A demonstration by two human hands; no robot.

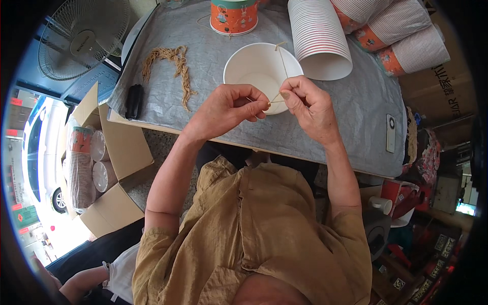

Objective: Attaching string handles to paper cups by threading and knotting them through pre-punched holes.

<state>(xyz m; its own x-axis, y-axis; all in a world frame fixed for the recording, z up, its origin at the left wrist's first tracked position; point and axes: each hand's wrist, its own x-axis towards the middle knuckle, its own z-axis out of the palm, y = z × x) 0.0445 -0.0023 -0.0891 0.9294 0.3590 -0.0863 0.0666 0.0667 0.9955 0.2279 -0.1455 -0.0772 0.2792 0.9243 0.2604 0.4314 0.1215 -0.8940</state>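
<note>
A white paper tub (244, 65) stands near the table's front edge, its open mouth facing me. From its far rim, where a small knot or end shows, a thin tan cord (283, 62) runs down to my hands. My left hand (226, 111) is closed in a pinch on the cord in front of the tub. Just to its right, my right hand (311, 109) pinches the same cord, a short length stretched between the fingertips. To the left lies a loose bundle of tan cords (178, 63). An orange and green printed tub (234, 20) stands behind.
A nested stack of white tubs (319, 38) lies at the back right, beside plastic-wrapped stacks (406, 48). A black object (134, 101) and a white remote-like device (390, 133) lie on the table. A fan (84, 40), an open carton (124, 145) and another person's arm (86, 282) are left.
</note>
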